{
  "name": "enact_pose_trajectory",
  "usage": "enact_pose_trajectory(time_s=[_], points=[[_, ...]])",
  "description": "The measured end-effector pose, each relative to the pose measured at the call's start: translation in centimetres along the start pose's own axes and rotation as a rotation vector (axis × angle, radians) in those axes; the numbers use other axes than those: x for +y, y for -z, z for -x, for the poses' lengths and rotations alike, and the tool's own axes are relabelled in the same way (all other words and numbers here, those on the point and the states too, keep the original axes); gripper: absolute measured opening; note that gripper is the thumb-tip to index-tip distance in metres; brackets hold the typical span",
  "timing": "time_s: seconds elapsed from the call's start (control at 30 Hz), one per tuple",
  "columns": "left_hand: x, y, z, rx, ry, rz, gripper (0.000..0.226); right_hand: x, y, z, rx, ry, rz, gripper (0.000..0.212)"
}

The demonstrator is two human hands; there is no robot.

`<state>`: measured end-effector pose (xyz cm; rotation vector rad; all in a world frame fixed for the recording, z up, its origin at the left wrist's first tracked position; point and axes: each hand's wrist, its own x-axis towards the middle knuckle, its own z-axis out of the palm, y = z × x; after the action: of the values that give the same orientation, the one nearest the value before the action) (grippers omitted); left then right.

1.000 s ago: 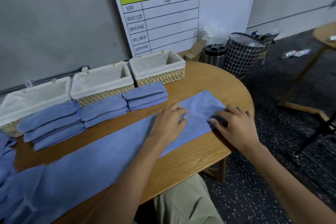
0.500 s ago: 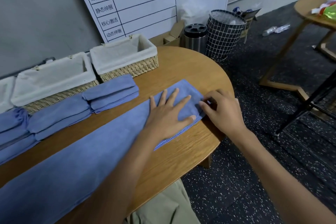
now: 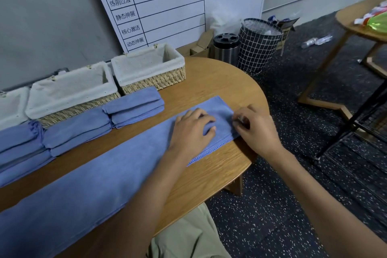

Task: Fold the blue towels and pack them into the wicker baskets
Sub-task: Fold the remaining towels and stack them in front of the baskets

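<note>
One camera only, and it is riding on the person's head, looking forward and steeply down over both forearms. It is sitting close above the near edge of the wooden counter (image 3: 209,176), so the arms are filling the lower frame. The lens is facing toward the grey wall (image 3: 48,16) and the leaning white board (image 3: 167,6) behind the counter, taking in the speckled dark floor (image 3: 293,174) off to the right. The wide angle is bowing the edges; no second view is sharing the scene.

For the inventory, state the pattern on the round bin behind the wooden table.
The round fabric bin is black with a white grid; head view.
</note>
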<state>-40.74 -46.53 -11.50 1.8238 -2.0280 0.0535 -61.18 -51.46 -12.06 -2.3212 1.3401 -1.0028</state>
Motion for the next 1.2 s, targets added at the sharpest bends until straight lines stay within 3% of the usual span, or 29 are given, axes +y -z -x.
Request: enact_pose_trajectory(time_s=[0.17,0.47,0.6,0.77,0.9,1.07,1.2], points=[[1.0,0.6,1.5,-0.065,-0.006,-0.095,0.036,0.1,-0.1,0.7,-0.015,0.036,0.137,0.006],[-1.5,4.3,9.4,-0.133,0.102,0.023,0.04,-2.2,0.2,1.9,-0.046,-0.048,0.404,0.008],[-5.1,7.2,14.2,-0.095,0.282,-0.018,0.042,-7.2,-1.7,1.8,-0.001,0.126,0.443,0.012],[-9.1,10.1,20.2,-0.155,0.54,-0.134,0.049,-17.9,-9.6,2.8,-0.245,0.391,0.103,0.038],[-11.9,12.1,25.6,-0.197,0.728,-0.147,0.063,-21.2,-13.8,3.2,-0.574,0.425,0.241,0.091],[-12.3,12.2,26.8,-0.177,0.749,-0.164,0.071,-19.9,-13.3,2.0,-0.669,0.394,0.326,0.081],[-10.8,10.5,22.5,-0.14,0.708,-0.124,0.068,-16.2,-12.0,0.0,-0.61,0.341,0.345,0.087]])
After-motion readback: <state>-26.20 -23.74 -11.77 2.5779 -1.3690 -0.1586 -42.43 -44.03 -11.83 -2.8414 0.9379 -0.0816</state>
